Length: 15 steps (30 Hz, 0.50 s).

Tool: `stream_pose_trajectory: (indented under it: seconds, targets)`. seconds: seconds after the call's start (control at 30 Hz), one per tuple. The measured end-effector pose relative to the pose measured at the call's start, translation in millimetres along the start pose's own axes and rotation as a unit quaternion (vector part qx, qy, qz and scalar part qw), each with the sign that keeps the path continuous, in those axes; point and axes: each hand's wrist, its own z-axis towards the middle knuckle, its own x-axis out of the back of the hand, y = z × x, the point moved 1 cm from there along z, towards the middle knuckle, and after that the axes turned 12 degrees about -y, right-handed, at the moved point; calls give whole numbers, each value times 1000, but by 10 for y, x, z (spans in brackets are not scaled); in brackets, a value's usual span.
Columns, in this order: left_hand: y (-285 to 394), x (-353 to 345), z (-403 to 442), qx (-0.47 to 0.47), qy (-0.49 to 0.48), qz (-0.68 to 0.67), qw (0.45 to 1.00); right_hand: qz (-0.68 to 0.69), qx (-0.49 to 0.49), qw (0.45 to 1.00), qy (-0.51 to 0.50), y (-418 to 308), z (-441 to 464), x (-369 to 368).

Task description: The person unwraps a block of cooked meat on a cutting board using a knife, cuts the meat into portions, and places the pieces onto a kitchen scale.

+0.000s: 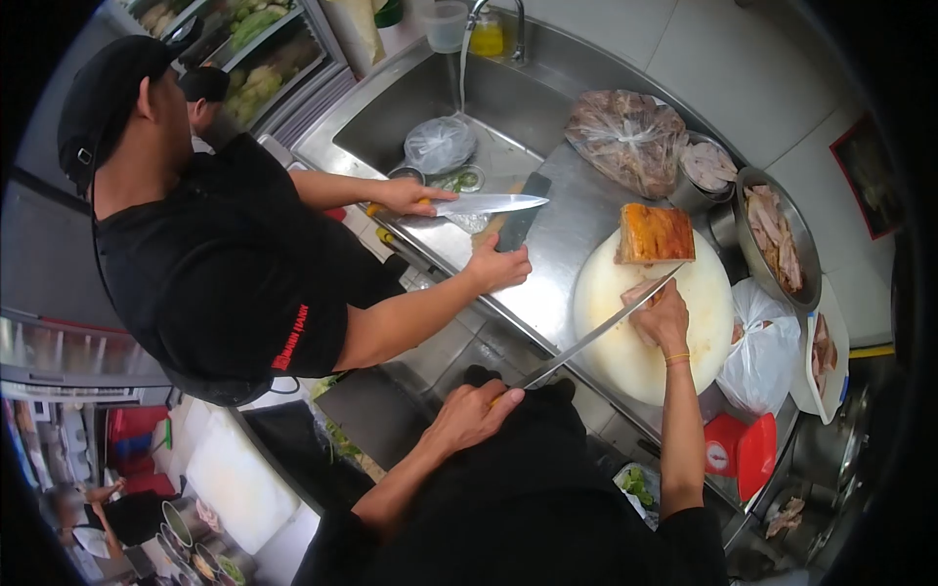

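My left hand [473, 414] is closed round the handle of a long knife [591, 337]. Its blade slants up to the right over a round white cutting board [606, 366], and the tip comes near a block of roast pork [657, 232] with golden-brown skin. On the board, my right hand [660, 317] has its fingers curled over a pale piece of meat [637, 293], partly hidden beneath them. The block stands just beyond that hand, apart from it.
At left, a co-worker holds a knife [489, 203] and a dark sharpening stone [523, 213] beside the sink [371, 117]. Behind the board are a bag of meat [630, 137] and a bowl of meat [803, 220]. A white bag [760, 352] and red scale [738, 454] stand right.
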Motion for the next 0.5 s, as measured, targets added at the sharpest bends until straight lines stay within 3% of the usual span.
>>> stream_pose_trajectory:
  seconds: [0.5]
  targets:
    - [140, 94, 337, 36, -83, 7, 996, 60, 22, 998, 27, 251, 215, -234]
